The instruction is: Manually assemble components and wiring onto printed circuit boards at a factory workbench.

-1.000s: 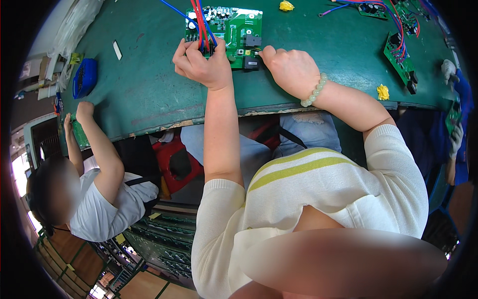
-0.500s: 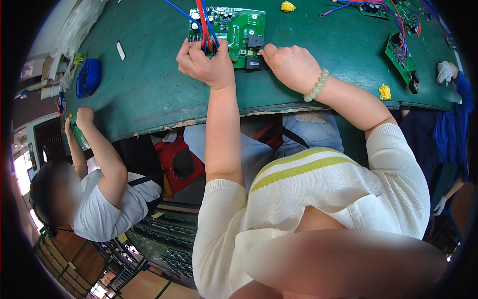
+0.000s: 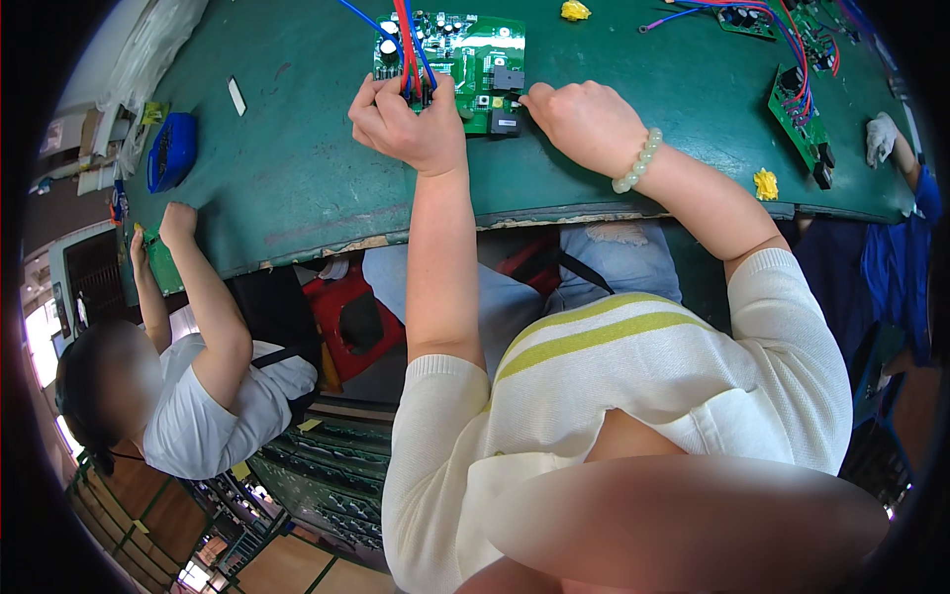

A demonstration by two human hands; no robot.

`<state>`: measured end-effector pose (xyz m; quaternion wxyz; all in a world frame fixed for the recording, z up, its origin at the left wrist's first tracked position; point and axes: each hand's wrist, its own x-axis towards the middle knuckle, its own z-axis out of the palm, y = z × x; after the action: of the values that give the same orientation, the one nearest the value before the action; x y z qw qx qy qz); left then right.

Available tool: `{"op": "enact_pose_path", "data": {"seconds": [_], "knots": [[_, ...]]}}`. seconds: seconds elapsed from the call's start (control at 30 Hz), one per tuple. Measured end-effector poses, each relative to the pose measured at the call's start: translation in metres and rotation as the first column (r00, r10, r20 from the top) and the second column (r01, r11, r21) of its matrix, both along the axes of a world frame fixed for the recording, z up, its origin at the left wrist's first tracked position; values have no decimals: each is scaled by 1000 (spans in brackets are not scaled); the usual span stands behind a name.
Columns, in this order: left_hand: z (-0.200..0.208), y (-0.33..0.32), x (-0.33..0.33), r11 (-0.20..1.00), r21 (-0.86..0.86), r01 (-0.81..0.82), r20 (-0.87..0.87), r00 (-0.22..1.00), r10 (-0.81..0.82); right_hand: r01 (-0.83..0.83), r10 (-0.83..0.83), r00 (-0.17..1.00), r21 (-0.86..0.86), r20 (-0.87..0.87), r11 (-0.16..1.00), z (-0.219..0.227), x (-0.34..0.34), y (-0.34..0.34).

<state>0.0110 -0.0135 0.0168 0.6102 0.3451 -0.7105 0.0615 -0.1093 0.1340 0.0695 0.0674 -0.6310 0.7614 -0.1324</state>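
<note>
A green circuit board (image 3: 462, 54) lies at the far middle of the table, with silver capacitors, dark blocky parts and white parts on it. Red and blue wires (image 3: 404, 45) rise from its near left part. My left hand (image 3: 411, 124) is closed on the board's near left edge, thumb and fingers around the base of the wires. At the right edge, beside a black block part (image 3: 505, 123), my right hand (image 3: 579, 117) is curled, its thumb and forefinger pinched together. What these fingertips hold is too small to make out. A pale bead bracelet rings that wrist.
More circuit boards with wires (image 3: 795, 114) lie at the right. Yellow crumpled lumps (image 3: 765, 185) and a white strip (image 3: 237, 96) rest on the green table (image 3: 327, 148). A blue container (image 3: 172, 151) stands left, near a co-worker holding a green board (image 3: 163, 262). Another person's gloved hand (image 3: 880, 140) is far right.
My right hand has turned slightly and its wrist has shifted a little up and right. My left hand keeps its place. The co-worker's green board at the left has tilted.
</note>
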Motion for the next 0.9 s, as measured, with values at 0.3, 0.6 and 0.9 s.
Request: {"op": "enact_pose_path", "data": {"seconds": [0.3,0.6,0.9], "knots": [[-1,0,1,1000,-3,-10,2,1000,10,20,-13,988,-43,152,999,-14,-11,-5],[-1,-1,-1,1000,-10,-5,-4,1000,5,-15,47,955,-111,294,994,-25,-20,-10],[-1,-2,-1,1000,-29,12,6,1000,-12,-99,103,930,-29,353,995,-21,-21,-14]]}}
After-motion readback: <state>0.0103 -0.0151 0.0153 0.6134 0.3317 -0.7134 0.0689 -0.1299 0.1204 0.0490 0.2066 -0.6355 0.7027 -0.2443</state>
